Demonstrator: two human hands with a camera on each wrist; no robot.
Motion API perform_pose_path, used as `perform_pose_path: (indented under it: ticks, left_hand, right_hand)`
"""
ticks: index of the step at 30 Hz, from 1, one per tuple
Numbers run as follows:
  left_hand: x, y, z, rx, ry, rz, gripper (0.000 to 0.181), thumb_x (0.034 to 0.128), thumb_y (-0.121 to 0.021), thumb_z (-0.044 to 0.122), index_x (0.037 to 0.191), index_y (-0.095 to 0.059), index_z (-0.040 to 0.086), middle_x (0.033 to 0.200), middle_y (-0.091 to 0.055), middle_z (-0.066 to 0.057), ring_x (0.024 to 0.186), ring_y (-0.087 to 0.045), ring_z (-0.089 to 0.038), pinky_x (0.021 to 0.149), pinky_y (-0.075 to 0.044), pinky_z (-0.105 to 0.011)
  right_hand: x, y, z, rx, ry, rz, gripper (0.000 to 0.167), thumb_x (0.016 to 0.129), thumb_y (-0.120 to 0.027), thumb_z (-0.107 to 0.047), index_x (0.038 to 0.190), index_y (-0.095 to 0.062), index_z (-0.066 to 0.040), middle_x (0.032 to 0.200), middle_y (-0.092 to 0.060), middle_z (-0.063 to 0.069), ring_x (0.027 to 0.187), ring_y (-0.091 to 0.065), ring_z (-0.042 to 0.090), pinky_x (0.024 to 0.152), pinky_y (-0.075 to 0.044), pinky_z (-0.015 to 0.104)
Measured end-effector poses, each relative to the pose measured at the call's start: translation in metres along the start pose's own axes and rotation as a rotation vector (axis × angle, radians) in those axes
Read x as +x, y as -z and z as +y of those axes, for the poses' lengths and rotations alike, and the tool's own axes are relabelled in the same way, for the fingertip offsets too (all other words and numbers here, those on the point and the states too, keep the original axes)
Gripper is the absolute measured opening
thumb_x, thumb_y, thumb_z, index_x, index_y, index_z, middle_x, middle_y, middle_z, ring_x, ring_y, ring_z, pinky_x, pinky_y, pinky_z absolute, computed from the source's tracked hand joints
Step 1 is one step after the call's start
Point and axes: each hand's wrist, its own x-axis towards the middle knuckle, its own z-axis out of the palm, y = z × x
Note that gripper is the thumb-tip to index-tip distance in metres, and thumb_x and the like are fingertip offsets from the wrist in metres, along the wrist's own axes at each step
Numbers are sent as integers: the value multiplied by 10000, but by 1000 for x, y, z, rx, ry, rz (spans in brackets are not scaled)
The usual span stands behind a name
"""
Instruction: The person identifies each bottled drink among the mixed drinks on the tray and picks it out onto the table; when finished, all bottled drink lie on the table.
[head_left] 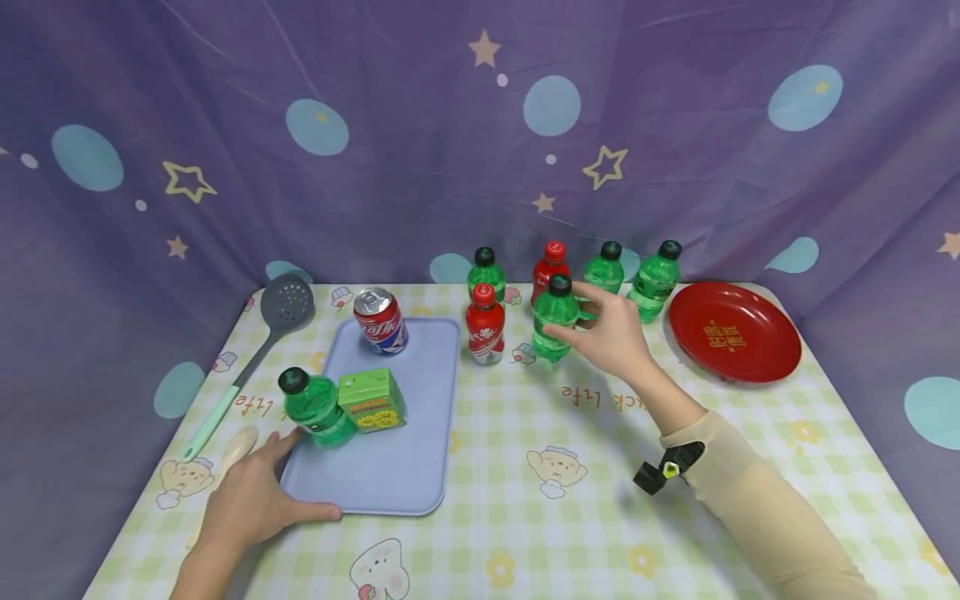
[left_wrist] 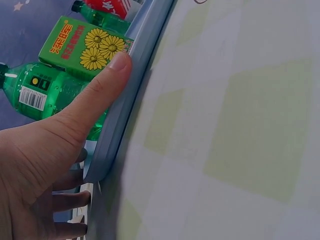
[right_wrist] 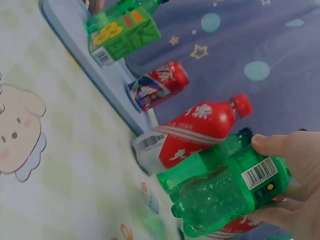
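My right hand [head_left: 611, 329] grips a green soda bottle [right_wrist: 225, 195] with a black cap. The bottle is upright, its base just off the tablecloth. Beside it stands a red-labelled bottle [head_left: 486, 329]. My left hand [head_left: 251, 500] holds the near left corner of a blue tray [head_left: 420, 467], thumb along the near rim and fingers at the left side. On the tray are another green soda bottle [head_left: 318, 408], a green drink carton [left_wrist: 85, 47] with yellow flowers, and a red and blue soda can [head_left: 381, 321]. The left fingertips are partly hidden in the left wrist view.
Behind stand a green bottle [head_left: 487, 271], a red bottle [head_left: 550, 267] and two more green bottles [head_left: 655, 283]. A red plate [head_left: 780, 342] lies at the right. A skimmer [head_left: 258, 358] and a pale spoon [head_left: 240, 443] lie left of the tray. A purple curtain [head_left: 420, 200] encloses the table.
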Motion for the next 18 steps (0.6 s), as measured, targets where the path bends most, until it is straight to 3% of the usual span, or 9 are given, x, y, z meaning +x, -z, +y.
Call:
perform_pose_path:
  ticks: [18]
  left_hand:
    - [-1, 0, 0, 2, 13, -3, 1473, 386, -922, 843, 1538, -531, 13, 1475, -495, -457, 1309, -507, -689, 898, -530, -761]
  right_hand:
    - [8, -20, 23, 25, -45, 36, 729, 823, -945, -270, 1448, -644, -46, 1448, -680, 195, 1131, -768, 423, 948, -640, 518]
